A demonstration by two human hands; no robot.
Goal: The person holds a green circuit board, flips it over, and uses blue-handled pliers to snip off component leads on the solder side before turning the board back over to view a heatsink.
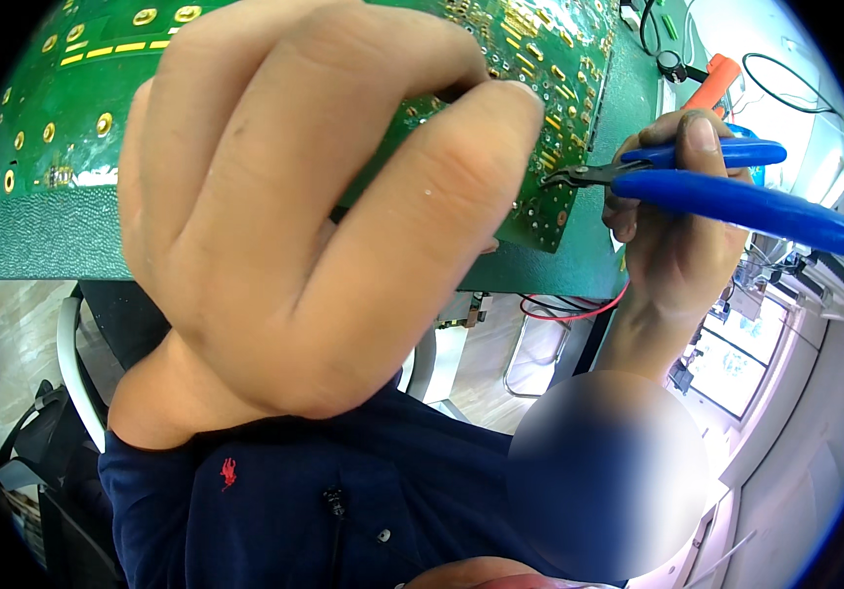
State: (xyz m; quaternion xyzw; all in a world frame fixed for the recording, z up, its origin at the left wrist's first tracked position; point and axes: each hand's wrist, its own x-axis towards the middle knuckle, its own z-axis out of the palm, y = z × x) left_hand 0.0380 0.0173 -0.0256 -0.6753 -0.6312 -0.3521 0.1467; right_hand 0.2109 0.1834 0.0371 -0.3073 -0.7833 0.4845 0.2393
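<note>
1. On the green tabletop (39,236): a green circuit board (554,98), lying under and to the right of the left hand, its near corner close to the tabletop's near edge. Gold pads and small fittings cover its face. Green board surface also shows left of that hand; whether it is the same piece cannot be determined.
2. Left hand (294,187): above the board, back to the camera, fingers bent. Whether they are clamped on anything cannot be told; the inner side is hidden.
3. Right hand (677,226): clamped on blue-handled cutters (736,203), thumb on the upper handle. The handles stand apart; the dark tip reaches the board near its right corner. Contact cannot be confirmed.
4. Surroundings: orange item (716,80) beyond the right hand; black cable (773,100) near it; red wire (589,313) below the tabletop's edge; dark blue shirt (279,501) on the wearer.
</note>
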